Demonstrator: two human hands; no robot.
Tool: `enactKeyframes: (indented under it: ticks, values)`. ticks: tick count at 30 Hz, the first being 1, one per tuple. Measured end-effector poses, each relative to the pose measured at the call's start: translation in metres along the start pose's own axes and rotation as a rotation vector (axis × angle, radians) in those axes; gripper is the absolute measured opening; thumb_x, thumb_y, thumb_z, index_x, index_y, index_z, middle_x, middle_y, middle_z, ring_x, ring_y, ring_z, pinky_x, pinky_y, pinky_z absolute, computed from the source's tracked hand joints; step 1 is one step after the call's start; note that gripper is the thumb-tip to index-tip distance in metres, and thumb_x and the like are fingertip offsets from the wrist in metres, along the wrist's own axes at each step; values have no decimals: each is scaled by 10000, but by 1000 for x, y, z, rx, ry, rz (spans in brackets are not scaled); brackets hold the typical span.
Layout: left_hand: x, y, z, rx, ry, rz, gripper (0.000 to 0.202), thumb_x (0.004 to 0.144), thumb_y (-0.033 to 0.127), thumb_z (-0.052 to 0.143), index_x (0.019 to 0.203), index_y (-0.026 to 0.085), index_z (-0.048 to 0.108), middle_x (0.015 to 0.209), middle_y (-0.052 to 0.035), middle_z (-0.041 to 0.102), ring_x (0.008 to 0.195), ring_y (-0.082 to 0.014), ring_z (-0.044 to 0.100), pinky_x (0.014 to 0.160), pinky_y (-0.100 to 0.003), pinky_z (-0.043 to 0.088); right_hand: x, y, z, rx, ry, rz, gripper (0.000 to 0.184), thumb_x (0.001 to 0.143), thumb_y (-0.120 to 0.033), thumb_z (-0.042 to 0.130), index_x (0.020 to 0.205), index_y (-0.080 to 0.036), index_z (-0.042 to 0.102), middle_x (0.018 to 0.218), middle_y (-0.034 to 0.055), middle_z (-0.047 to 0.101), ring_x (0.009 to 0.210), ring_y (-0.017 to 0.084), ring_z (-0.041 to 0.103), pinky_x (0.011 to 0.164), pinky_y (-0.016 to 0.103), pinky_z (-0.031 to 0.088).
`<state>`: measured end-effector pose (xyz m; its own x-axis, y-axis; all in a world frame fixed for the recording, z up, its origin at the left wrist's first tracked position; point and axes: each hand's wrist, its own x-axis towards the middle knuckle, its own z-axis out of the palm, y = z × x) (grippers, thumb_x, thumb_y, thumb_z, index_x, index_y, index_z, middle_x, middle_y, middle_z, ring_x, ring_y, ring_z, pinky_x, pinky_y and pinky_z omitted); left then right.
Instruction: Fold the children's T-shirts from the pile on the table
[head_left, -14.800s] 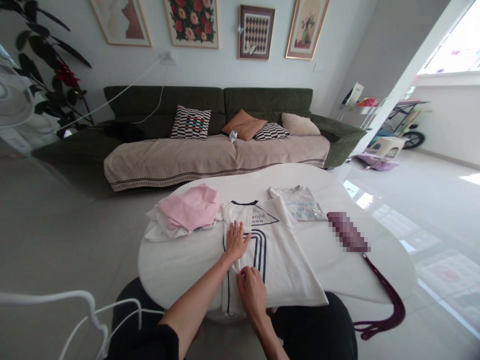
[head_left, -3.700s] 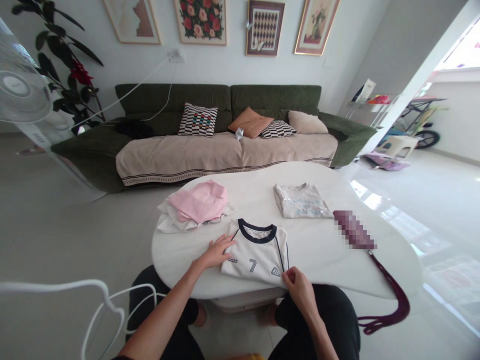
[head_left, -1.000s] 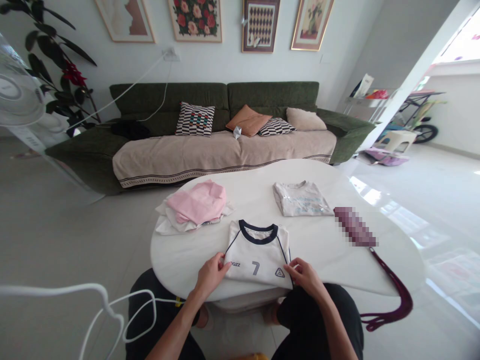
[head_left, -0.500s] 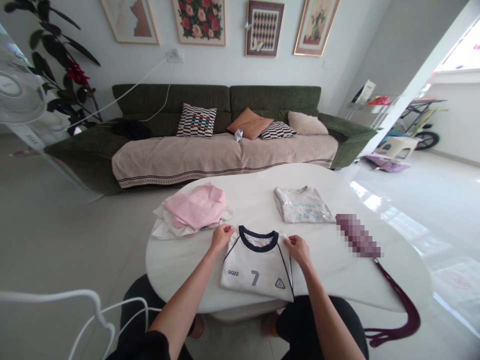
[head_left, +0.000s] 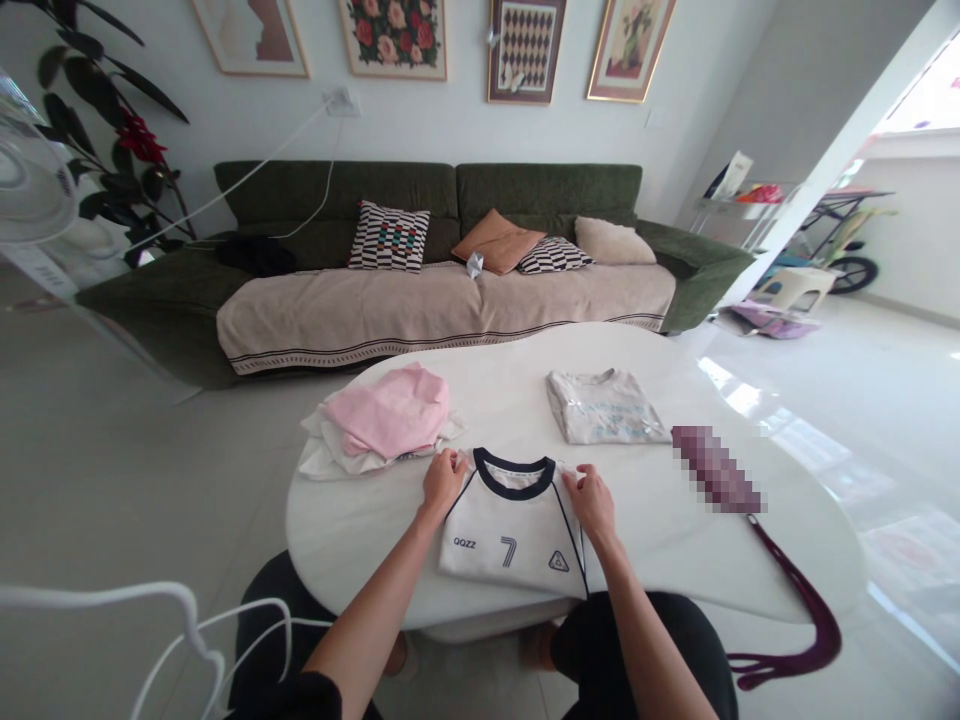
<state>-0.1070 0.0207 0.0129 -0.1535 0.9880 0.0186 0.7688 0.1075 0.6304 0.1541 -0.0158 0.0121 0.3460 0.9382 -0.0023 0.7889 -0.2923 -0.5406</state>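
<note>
A white T-shirt (head_left: 487, 525) with a dark navy collar and a "7" on its front lies folded near the front edge of the white table (head_left: 645, 545). My left hand (head_left: 444, 478) pinches its left shoulder, fingers closed on the cloth. At the opposite shoulder, my right hand (head_left: 590, 497) is closed on the fabric in the same way. Beyond my left hand is a loose heap of clothes, with a pink garment (head_left: 394, 408) on top of white ones. A folded light grey T-shirt (head_left: 606, 408) lies farther back, right of centre.
A maroon lanyard (head_left: 810, 615) hangs over the table's right edge, joined to a blurred maroon item (head_left: 716, 470). Behind the table stands a green sofa (head_left: 337, 215) with cushions. White cables (head_left: 172, 590) loop at lower left; a fan (head_left: 34, 190) stands at far left.
Both hands have shifted slightly at the shirt's shoulders, the left turning more knuckle-up. The shirt lies almost as before; the whole view has moved a little.
</note>
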Motion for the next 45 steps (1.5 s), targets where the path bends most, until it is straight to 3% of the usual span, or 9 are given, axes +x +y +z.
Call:
enactKeyframes:
  ticks: [7,11,17,21,27,30,33,38,45]
  values:
    - [-76,-17,-23,149,-117,26,181,800,325,501,882,168,541,774,-43,612,748,-167,569,612,-232,336,-84,13,-3,-96,-85,71,317,764,-501,411,864,-205,460,786,71,608,776,225,580,598,284,359]
    - [-91,-19,-29,215,-197,-5,182,801,339,491,838,168,540,782,-42,615,743,-164,568,592,-227,331,-107,10,-1,-101,-81,115,272,783,-491,374,809,-226,427,815,51,590,774,212,573,571,270,349]
    - [-81,-15,-32,93,-298,-52,197,737,326,560,828,151,553,755,-34,623,715,-157,571,586,-214,344,-100,2,-6,-48,-50,10,185,792,-410,367,742,-232,374,767,34,579,723,183,566,542,247,338]
    - [-86,-14,-31,61,-289,-48,218,737,372,549,774,158,562,708,-20,614,683,-159,563,559,-213,328,-102,6,-7,19,-76,32,197,808,-421,320,809,-234,380,682,26,588,666,187,573,520,245,328]
    - [-97,-9,-32,-6,-317,15,258,779,387,487,662,168,555,652,-8,608,645,-149,557,546,-209,323,-102,20,-11,120,-64,52,268,772,-429,374,916,-212,435,728,47,612,676,193,581,526,246,350]
    - [-101,-13,-28,-213,-345,-8,202,755,360,524,740,163,565,745,-26,647,714,-161,585,603,-216,379,-102,28,-13,210,-71,31,354,741,-422,412,1001,-186,454,740,46,614,677,189,581,578,258,398]
    - [-105,-17,-23,-522,-403,-105,285,740,397,538,861,140,559,821,-64,666,777,-185,608,656,-248,431,-103,34,-13,294,-85,31,412,711,-447,448,999,-156,499,725,51,620,679,193,585,625,272,423]
    - [-108,-9,-30,-815,-509,-245,432,701,496,555,958,149,578,899,-71,665,846,-196,607,731,-287,457,-97,37,-19,403,-177,59,469,709,-494,422,961,-131,580,625,44,628,579,182,569,515,256,410]
    - [-100,15,-44,-1007,-642,-414,499,720,272,521,1210,258,426,1004,-21,639,848,-164,604,691,-255,466,-75,35,-38,436,-174,-4,439,657,-468,484,885,-130,647,546,27,604,533,164,541,466,234,375]
